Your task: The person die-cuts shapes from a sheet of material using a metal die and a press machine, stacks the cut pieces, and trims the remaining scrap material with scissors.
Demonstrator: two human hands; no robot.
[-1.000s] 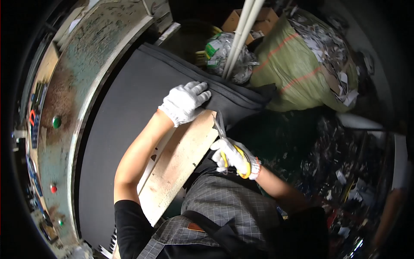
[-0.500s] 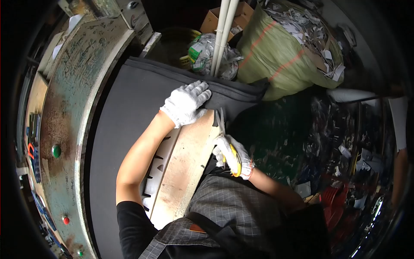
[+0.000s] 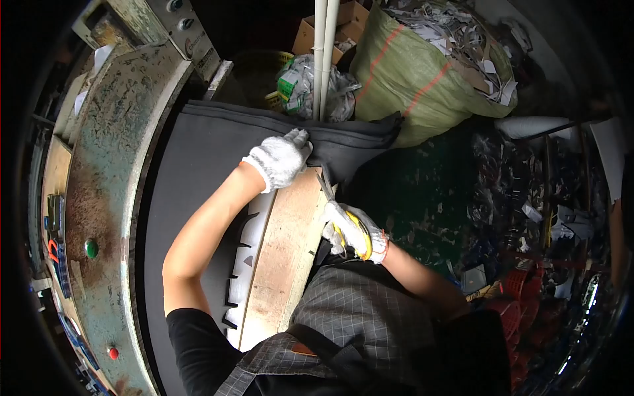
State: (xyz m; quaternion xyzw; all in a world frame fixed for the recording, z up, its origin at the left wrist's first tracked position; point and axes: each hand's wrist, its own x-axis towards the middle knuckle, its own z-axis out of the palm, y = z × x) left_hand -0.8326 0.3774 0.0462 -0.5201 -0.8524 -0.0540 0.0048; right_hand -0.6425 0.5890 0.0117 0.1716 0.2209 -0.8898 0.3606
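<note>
White-gloved, my left hand [image 3: 281, 158] rests on the dark grey sheet material [image 3: 198, 165] near its folded layers, its fingers curled together; whether they pinch the sheet's edge is hidden. My right hand [image 3: 353, 231], also gloved, is wrapped round yellow-handled scissors [image 3: 327, 187]. The blades point up and to the left, at the far corner of a wooden board [image 3: 284, 244]. Beneath my left forearm, a white strip with black notches [image 3: 247, 254] runs along the board's left side.
At the left stands a worn green machine beam [image 3: 99, 198] with green and red buttons. Behind the sheet are two white poles [image 3: 321, 59], a clear plastic bag [image 3: 300, 86], a cardboard box [image 3: 350, 26] and a green sack of scraps [image 3: 409, 86]. Red baskets [image 3: 512, 310] lie at the lower right.
The fingers of my left hand have gone from flat and extended to curled. My right hand has shifted slightly up with the scissors, which tilt more to the left. The view has turned.
</note>
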